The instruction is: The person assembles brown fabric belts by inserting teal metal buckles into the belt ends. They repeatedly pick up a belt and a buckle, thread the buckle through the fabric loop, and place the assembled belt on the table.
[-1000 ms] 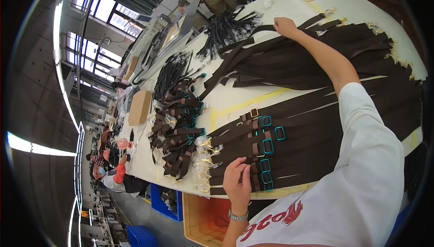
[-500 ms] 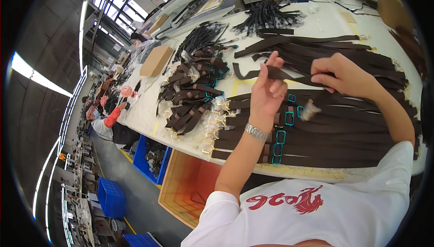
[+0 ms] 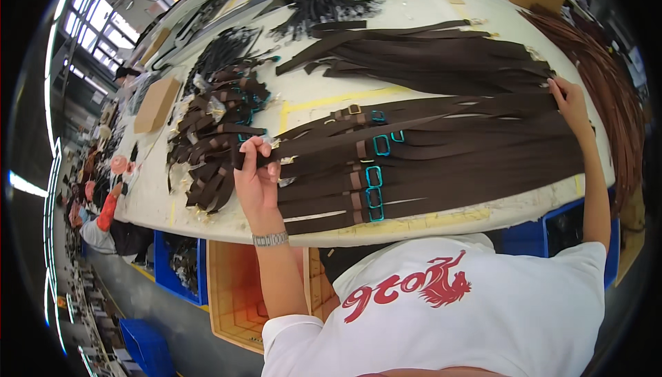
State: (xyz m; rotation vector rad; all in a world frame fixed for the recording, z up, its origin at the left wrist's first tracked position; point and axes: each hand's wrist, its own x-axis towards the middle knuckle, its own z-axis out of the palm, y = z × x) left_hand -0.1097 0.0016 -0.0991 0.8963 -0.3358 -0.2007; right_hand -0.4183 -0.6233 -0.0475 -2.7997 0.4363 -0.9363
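1. We see our left hand [image 3: 256, 180] down at the near-left end of the dark brown strap [image 3: 414, 144], fingers curled and pinched round that end. Half a second ago it was raised higher over the middle of the spread, holding a strap end up.
2. Our right hand [image 3: 571, 104] has gone far out to three o'clock. It lies flat with fingers together on the far ends of the straps, where earlier it hovered close to the left hand near the centre.
3. The held strap runs from the left hand at nine o'clock across the row of laid-out straps [image 3: 441, 177] towards the right hand. It lies on top of the others, which carry teal rectangular buckles [image 3: 380, 145].
4. A second sheaf of plain brown straps [image 3: 427, 56] lies at twelve o'clock, apart from our row, with a bare strip of white table [image 3: 324, 94] between them.
5. At ten o'clock, a heap of short buckled strap pieces [image 3: 217, 132] sits just beside the left hand, so room on that side is tight.
6. The table's near edge runs just below the straps at six o'clock. An orange crate [image 3: 234, 287] and a blue bin [image 3: 176, 266] stand under it.
7. At three o'clock, reddish-brown straps [image 3: 607, 66] drape over the table's right edge, just beyond the right hand.
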